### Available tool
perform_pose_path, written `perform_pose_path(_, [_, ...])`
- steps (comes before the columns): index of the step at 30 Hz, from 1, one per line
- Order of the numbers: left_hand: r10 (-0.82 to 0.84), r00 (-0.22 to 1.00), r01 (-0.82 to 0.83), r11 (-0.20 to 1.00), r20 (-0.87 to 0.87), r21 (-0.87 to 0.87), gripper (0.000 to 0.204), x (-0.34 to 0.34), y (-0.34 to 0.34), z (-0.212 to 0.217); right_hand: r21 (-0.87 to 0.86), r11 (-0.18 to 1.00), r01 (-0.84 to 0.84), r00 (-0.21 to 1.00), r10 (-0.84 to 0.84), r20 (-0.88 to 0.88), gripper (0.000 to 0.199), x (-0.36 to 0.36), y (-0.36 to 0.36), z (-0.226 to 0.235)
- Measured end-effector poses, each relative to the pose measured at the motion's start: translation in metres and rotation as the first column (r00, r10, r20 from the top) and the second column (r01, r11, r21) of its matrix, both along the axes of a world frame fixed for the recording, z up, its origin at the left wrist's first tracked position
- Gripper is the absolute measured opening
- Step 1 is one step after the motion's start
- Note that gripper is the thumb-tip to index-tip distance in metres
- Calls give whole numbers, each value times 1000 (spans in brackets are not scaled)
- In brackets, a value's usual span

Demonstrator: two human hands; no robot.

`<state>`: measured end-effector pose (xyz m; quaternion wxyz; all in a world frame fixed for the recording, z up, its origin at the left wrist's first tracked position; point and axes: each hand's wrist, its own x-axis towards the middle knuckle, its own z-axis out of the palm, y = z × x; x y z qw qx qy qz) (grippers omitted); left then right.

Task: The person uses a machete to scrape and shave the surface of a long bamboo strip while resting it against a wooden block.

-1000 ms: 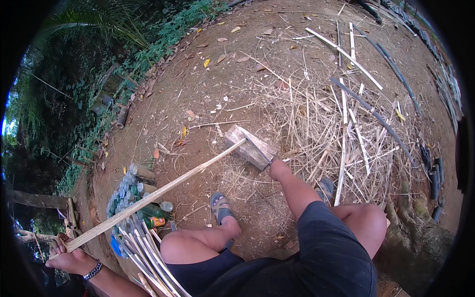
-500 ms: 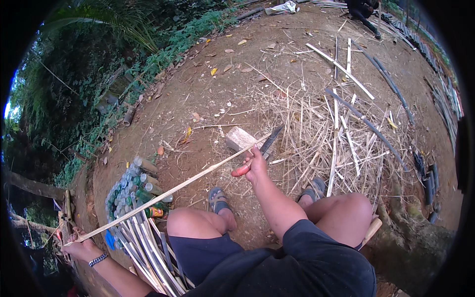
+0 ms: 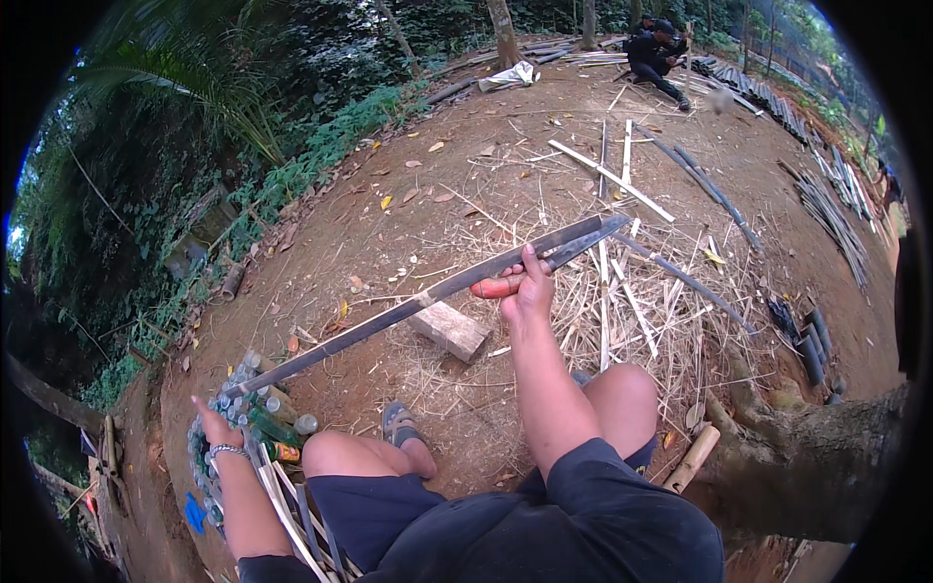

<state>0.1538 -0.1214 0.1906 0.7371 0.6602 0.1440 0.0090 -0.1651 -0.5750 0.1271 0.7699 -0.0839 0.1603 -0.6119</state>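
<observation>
Holding bamboo strip [image 3: 389, 319] at both ends, right hand [image 3: 525, 291], left hand [image 3: 222, 426]

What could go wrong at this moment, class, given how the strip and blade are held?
1. The right hand grips a long knife along the bamboo strip; a slip might send the blade toward the left hand at the strip's far end.
2. The bare knee sits just below the blade, so it could be cut.
</observation>
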Motion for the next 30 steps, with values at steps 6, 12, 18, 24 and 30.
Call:
perform_pose_path(6, [-645,664,498,758,378,421,45,-120,-158,-15,-248,949,197,948,-249,-200,23,-19,-18,9])
perform_pose_path(12, [-876,79,775,354,475,524,42,-210,-237,69,-423,904,-66,949,-74,-306,26,12,61,56])
perform_pose_path(18, [-892,23,560,386,452,733,28,-237,-268,99,-512,825,-240,956,110,-272,24,34,122,78])
perform_pose_path(24, [-830,252,797,469,498,379,19,-207,-239,87,-521,692,-500,739,28,-673,36,27,130,66])
perform_pose_path(30, [-715,237,785,539,658,304,28,-193,-238,70,-537,676,-504,726,-4,-687,32,-1,145,87])
